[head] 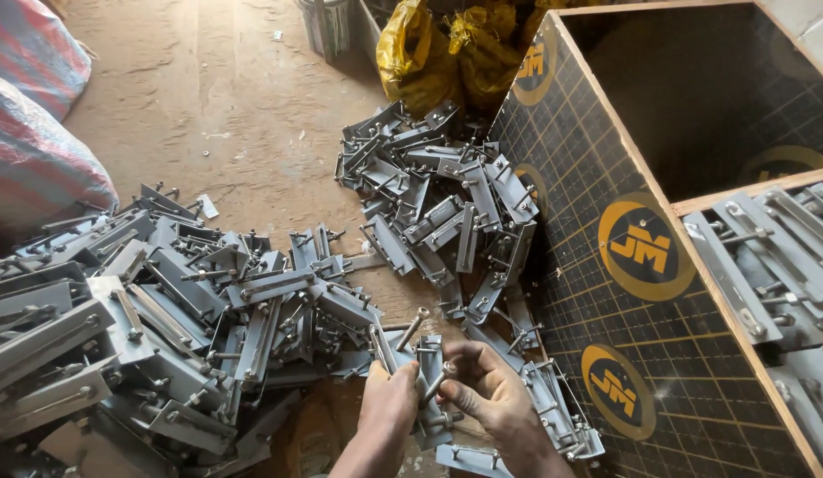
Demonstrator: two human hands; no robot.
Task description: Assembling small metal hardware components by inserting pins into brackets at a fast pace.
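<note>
My left hand (387, 403) and my right hand (488, 389) meet low in the frame over a grey metal bracket (426, 354) with long bolts standing out of it. My left hand grips the bracket's left side. The fingers of my right hand pinch a bolt (438, 382) on that same bracket. Around my hands lie more brackets of the same kind on the dirt floor.
A big heap of grey brackets (137, 310) fills the left. A smaller heap (442, 199) lies ahead. A black plywood crate (642, 239) stands at right, one compartment holding brackets (774, 265). Yellow bags (447, 49) and striped sacks (31, 115) sit at the back.
</note>
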